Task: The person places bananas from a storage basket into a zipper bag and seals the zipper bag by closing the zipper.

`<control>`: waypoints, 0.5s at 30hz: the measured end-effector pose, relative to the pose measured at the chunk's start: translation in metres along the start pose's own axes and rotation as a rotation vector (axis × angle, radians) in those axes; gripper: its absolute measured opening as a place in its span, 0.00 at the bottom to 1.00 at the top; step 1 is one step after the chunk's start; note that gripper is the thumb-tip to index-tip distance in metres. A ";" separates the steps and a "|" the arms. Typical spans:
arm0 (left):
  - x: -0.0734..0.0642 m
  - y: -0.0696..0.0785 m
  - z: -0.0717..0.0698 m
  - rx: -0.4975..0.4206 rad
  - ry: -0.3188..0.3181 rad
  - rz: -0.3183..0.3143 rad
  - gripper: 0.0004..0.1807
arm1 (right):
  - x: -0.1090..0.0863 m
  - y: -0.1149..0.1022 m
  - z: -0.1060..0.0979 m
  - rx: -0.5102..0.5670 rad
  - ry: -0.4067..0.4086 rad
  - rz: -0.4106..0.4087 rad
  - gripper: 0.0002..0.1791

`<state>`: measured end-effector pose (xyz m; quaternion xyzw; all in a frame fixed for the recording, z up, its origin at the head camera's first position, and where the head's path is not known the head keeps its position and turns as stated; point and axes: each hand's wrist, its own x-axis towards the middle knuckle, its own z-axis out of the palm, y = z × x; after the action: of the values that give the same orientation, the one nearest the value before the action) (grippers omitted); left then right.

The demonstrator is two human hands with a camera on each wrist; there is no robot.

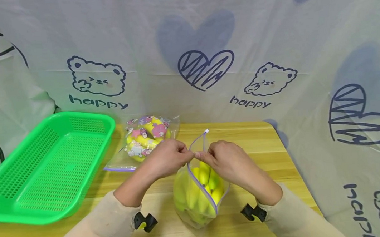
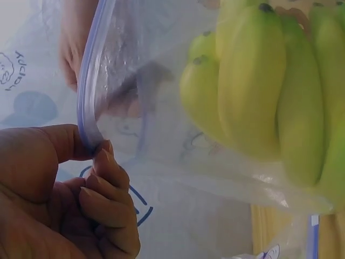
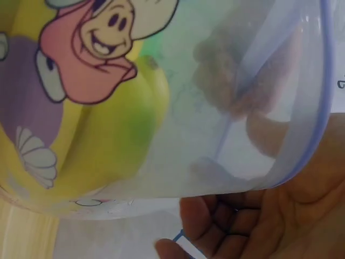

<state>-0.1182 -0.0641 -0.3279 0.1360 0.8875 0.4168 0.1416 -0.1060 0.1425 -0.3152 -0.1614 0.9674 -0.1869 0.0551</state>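
A clear zip bag (image 1: 194,207) with a purple zip edge stands on the table, its mouth spread, with a bunch of yellow-green bananas (image 1: 204,175) inside. My left hand (image 1: 171,157) pinches the zip edge between thumb and forefinger, as the left wrist view shows close up. On the other side my right hand (image 1: 229,161) grips the bag's rim, thumb toward the left hand; in the right wrist view its thumb shows partly through the plastic. Both hands nearly meet above the fruit. Cartoon prints (image 3: 91,48) cover part of the bag's face.
Behind my left hand lies another printed zip bag (image 1: 145,135) with bananas in it, its purple zip toward me. A green plastic basket (image 1: 80,119) stands on the left of the wooden table (image 1: 258,136). A printed white cloth (image 1: 147,35) hangs behind and at the sides.
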 end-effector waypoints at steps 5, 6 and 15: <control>-0.005 -0.006 -0.006 0.014 0.025 -0.014 0.19 | -0.006 0.001 -0.004 -0.099 0.004 0.052 0.24; -0.006 -0.007 -0.006 0.012 0.032 -0.018 0.19 | -0.007 0.001 -0.005 -0.117 0.014 0.057 0.21; -0.007 -0.002 0.005 -0.023 -0.091 0.082 0.16 | 0.001 -0.003 -0.001 -0.067 0.136 0.015 0.10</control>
<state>-0.1099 -0.0648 -0.3310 0.1897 0.8690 0.4258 0.1662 -0.1065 0.1395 -0.3128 -0.1428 0.9758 -0.1648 -0.0149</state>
